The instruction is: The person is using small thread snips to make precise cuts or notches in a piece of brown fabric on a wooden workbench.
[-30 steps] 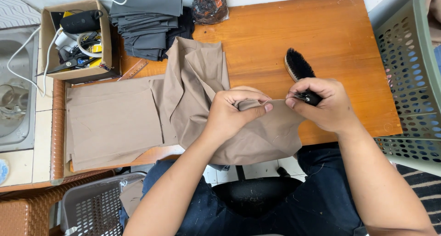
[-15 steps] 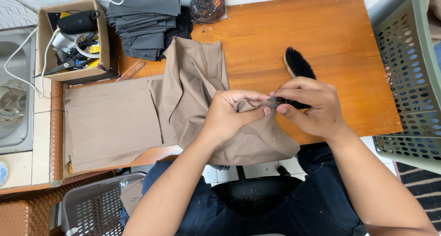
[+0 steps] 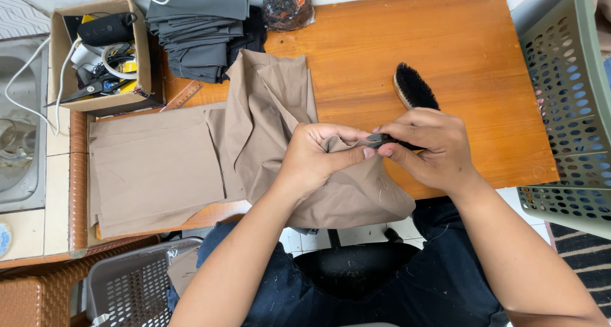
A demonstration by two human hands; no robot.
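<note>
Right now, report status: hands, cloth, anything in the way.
Left hand pinching tan garment fold. Right hand holding a small dark tool at the fold. Black brush lies just behind right hand.

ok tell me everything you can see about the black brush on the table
The brush has a pale wooden back with a dense pad of black bristles. It lies on its side on the orange-brown wooden table, angled with its far end pointing up and to the left. Its near end is hidden behind the right hand, so whether they touch cannot be told. It lies apart from the tan fabric to its left and the green basket to its right. It looks intact.
</note>
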